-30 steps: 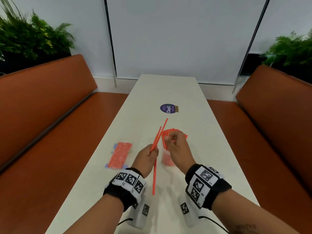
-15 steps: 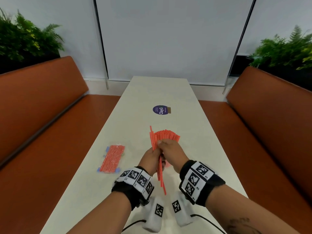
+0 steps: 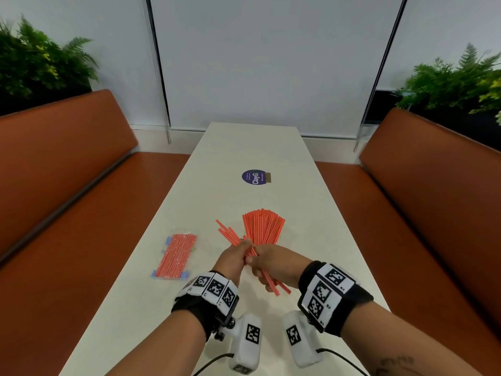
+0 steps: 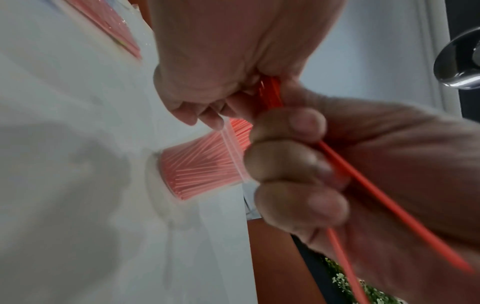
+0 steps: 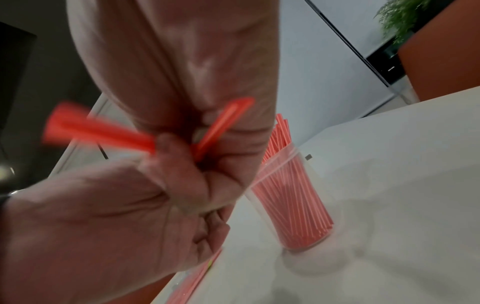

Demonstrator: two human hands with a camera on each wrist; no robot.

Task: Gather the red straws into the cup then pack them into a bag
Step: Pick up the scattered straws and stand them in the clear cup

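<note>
A clear plastic cup (image 5: 293, 205) packed with red straws (image 3: 264, 229) stands on the white table (image 3: 252, 147), just beyond my hands. A small bunch of loose red straws (image 3: 227, 234) is held slanted in front of the cup, top ends to the left, bottom ends to the lower right. My left hand (image 3: 233, 260) grips the bunch at its middle, and my right hand (image 3: 271, 264) grips it right beside the left. The wrist views show curled fingers (image 4: 285, 164) round the loose straws (image 5: 98, 129). The cup's lower part is hidden in the head view.
A clear bag filled with red straws (image 3: 174, 252) lies flat on the table to the left of my hands. A round purple sticker (image 3: 254, 177) sits farther up the table. Orange benches (image 3: 67, 172) run along both long sides.
A second ago my left hand held the loose straws alone while my right was at the cup. Now both hands grip the bunch, and it has tilted with its top ends leftward.
</note>
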